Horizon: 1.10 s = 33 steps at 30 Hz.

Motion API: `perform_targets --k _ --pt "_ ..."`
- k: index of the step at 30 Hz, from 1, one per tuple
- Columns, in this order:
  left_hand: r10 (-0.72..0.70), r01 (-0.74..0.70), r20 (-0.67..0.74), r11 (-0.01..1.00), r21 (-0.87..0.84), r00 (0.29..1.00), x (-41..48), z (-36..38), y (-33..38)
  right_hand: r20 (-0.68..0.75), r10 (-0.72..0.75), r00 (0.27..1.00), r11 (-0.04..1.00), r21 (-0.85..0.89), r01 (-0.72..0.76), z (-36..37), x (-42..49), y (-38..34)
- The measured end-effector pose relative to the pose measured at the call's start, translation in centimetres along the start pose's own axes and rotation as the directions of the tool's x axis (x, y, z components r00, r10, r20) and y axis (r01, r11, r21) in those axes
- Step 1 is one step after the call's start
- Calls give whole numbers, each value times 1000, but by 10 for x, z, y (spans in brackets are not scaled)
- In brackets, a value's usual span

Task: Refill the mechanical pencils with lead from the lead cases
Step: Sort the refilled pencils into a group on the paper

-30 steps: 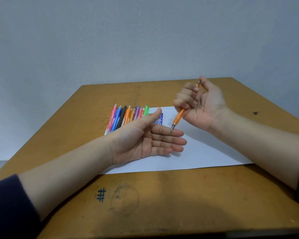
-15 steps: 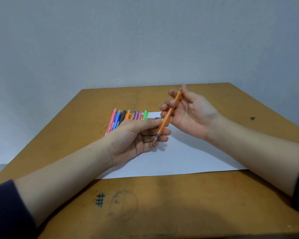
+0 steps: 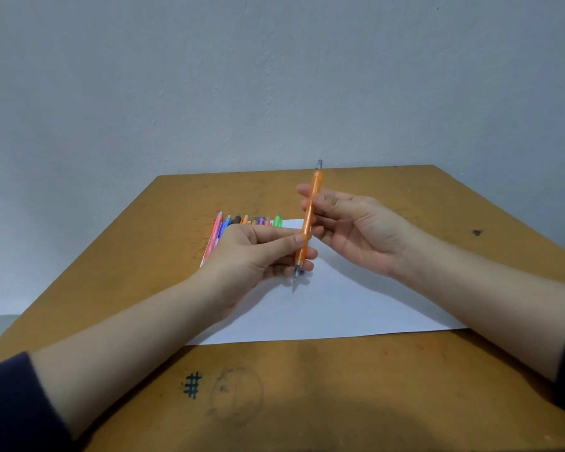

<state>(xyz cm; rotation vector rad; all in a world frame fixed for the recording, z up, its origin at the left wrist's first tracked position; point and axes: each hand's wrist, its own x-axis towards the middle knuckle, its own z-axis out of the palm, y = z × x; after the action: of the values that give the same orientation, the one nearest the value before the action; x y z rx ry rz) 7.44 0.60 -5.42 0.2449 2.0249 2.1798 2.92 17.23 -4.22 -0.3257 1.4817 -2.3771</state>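
Your left hand [image 3: 258, 256], which was lying flat and released one second ago, has now closed: its thumb and fingers [image 3: 294, 240] pinch the lower barrel of the orange translucent mechanical pencil [image 3: 308, 223]. This pencil has also turned from a slant to almost upright, at the centre of the frame, tip down above the white sheet of paper [image 3: 356, 305] and grey cap [image 3: 319, 164] up. Your right hand [image 3: 356, 230] holds the middle of the barrel, fingers curled behind it.

I think the risk is at the handover. If your right hand lets go before the left pinch is firm, the smooth barrel can slip and the thin tip can hit the brown wooden worktop [image 3: 307, 386]. Pulling the cap at an angle could let it, or any lead inside, fall out.

About containers: a small blue object [image 3: 302, 273] shows just under your left fingers, beside the tip. It may be a lead case, but I cannot tell, nor whether it is open or what is inside. Behind your left hand, the row of coloured mechanical pencils [image 3: 229, 221] lies on the left edge of the paper.
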Motion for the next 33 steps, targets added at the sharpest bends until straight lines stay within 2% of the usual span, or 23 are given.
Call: perform_targets --k 3,5,7,10,12,14,16,19,25,28,33 --pt "218 -190 -62 934 303 974 0 -1 -4 -58 0 998 1000 1 0 -2 0 -3" --pt "363 -291 -28 790 540 931 2 -6 -7 -140 -7 990 999 -37 2 -5 0 -7" --pt "435 -323 31 618 716 900 5 -13 -8 -255 -35 966 989 -147 -3 -10 2 -11" --pt "379 -299 156 356 885 912 12 -21 -9 -374 -86 923 930 -362 -60 -21 3 -19" --pt "302 -284 201 262 922 932 15 -23 -10 -397 -143 907 843 -528 -98 -29 3 -26" --pt "247 -292 234 237 927 940 18 -26 -12 -396 -208 894 693 -705 -151 -35 3 -34" --pt "189 -292 247 271 917 951 19 -28 -13 -399 -220 890 536 -812 -232 -40 3 -39" --pt "116 -301 279 273 914 953 19 -28 -13 -424 -194 885 357 -870 -339 -49 6 -38" --pt "67 -303 295 223 927 953 19 -27 -12 -352 -274 895 59 -935 -350 -59 15 -29" --pt "78 -301 290 246 921 954 20 -27 -12 -312 -291 905 -38 -941 -337 -58 15 -27" --pt "71 -295 286 250 922 955 20 -27 -12 -274 -284 919 -116 -941 -317 -56 14 -26"
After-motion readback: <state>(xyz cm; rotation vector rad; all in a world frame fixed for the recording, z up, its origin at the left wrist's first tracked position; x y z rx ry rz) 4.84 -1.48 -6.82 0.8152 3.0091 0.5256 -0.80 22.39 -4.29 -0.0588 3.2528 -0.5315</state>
